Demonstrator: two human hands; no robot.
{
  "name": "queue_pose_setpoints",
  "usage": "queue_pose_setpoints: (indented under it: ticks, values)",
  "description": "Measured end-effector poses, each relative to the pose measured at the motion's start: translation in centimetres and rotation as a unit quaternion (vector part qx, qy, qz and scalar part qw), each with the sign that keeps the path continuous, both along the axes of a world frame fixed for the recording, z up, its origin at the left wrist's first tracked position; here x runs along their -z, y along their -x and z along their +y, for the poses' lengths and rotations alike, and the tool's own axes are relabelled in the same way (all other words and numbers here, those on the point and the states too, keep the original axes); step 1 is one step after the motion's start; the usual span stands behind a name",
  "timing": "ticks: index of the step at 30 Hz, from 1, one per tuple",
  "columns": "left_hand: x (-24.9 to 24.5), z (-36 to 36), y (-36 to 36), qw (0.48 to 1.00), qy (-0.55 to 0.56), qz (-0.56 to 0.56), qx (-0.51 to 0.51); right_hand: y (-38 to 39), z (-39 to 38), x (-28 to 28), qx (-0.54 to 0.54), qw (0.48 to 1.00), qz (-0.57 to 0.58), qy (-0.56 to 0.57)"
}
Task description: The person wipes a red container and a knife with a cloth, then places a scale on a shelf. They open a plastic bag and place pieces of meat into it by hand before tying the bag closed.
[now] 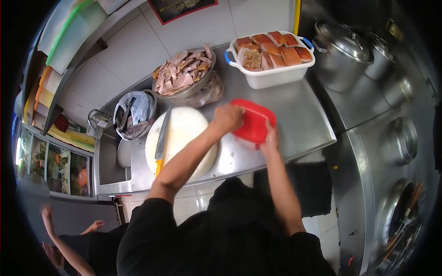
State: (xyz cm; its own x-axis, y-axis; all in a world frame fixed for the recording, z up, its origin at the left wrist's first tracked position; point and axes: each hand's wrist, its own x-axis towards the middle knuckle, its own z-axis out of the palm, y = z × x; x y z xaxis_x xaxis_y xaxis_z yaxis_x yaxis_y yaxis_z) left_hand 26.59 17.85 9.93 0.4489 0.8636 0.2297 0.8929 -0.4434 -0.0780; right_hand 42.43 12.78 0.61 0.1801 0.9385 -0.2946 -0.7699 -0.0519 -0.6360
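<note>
A red plastic basin is between my two hands over the steel worktop, slightly blurred. My left hand is closed at its left rim, fingers curled. At the right side, my right hand grips the wall, with the thumb near the rim. Left of the basin lies a round white chopping board, and a knife with a yellow handle rests on it. Behind the board, a metal bowl is heaped with cut meat pieces.
A white tub with blue handles holds blocks of browned meat. A bag-lined bowl stands near the sink. Lidded steel pots are on the right. Another person's arm shows at lower left.
</note>
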Motion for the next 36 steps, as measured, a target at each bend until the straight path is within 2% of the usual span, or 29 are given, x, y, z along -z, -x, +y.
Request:
queue_pose_setpoints:
  ticks: [2,3,4,6,10,13,15,16,17,19,21,22,23,24,25,26,27,29,32,34,36]
  values:
    - [5.2,1.0,1.9,0.993,-0.070,0.017,0.098,0.3,0.1,-1.0,0.016,0.999,0.036,0.021]
    - [5.4,0.9,2.0,0.983,-0.106,0.026,0.148,0.4,0.3,-0.8,0.029,0.999,0.040,0.019]
    - [5.7,0.6,1.8,0.987,-0.091,0.030,0.131,0.6,0.3,-0.3,0.043,0.998,0.044,0.019]
    - [5.5,-0.2,1.3,0.994,-0.024,0.012,0.102,0.8,0.4,0.4,0.053,0.997,0.049,0.011]
    - [1.7,-3.1,-2.0,0.989,0.147,0.012,0.006,1.0,0.7,1.0,0.043,0.998,0.042,-0.006]
    - [-2.3,-4.0,-5.7,0.935,0.344,-0.065,-0.052,1.1,-0.2,0.4,0.026,0.999,0.041,0.002]
    - [1.9,-2.2,-6.3,0.921,0.363,-0.144,-0.014,1.3,-0.6,0.1,0.019,0.998,0.059,0.012]
    - [2.3,-1.7,-6.3,0.911,0.368,-0.184,0.006,1.2,-0.4,0.2,0.022,0.997,0.075,0.017]
    - [2.9,-1.4,-6.1,0.857,0.424,-0.293,-0.026,1.0,-0.3,0.5,0.026,0.995,0.092,0.023]
    - [1.7,-2.1,-5.7,0.700,0.513,-0.489,-0.084,0.1,-0.4,0.3,-0.034,0.992,0.125,0.007]
    - [0.7,-4.1,-5.2,0.645,0.491,-0.583,-0.053,-1.0,-0.9,-0.2,-0.084,0.986,0.145,-0.007]
    - [0.0,-5.6,-4.7,0.614,0.480,-0.625,-0.037,-2.2,1.6,6.2,-0.256,0.886,0.313,-0.227]
    - [-2.1,-7.6,-3.9,0.710,0.465,-0.529,0.027,-1.8,1.5,5.5,-0.195,0.929,0.256,-0.180]
    - [-0.6,-8.9,-3.1,0.786,0.486,-0.381,0.042,-1.1,1.1,3.3,-0.134,0.963,0.196,-0.130]
    - [-4.3,-11.5,-2.9,0.827,0.491,-0.257,0.094,-0.7,0.4,1.0,-0.075,0.985,0.132,-0.076]
    - [-4.7,-13.2,-2.7,0.833,0.528,-0.137,0.086,-0.9,-0.4,-1.1,-0.070,0.988,0.122,-0.060]
    - [-3.8,-14.2,-2.5,0.855,0.511,-0.055,0.073,-1.2,-0.2,-0.7,-0.060,0.991,0.092,-0.074]
    - [-2.4,-14.9,-1.4,0.872,0.485,-0.062,0.019,-2.6,0.2,0.5,-0.034,0.994,0.031,-0.100]
    - [-0.5,-15.6,-0.7,0.885,0.411,-0.216,-0.020,-4.3,-3.6,0.2,0.033,0.988,-0.154,0.004]
    - [1.8,-16.0,-1.3,0.843,0.416,-0.340,-0.010,-4.2,-7.8,-1.7,-0.022,0.987,-0.136,0.078]
    - [1.3,-16.1,-2.8,0.803,0.427,-0.416,-0.022,-3.3,-11.5,-1.2,-0.133,0.989,-0.057,0.039]
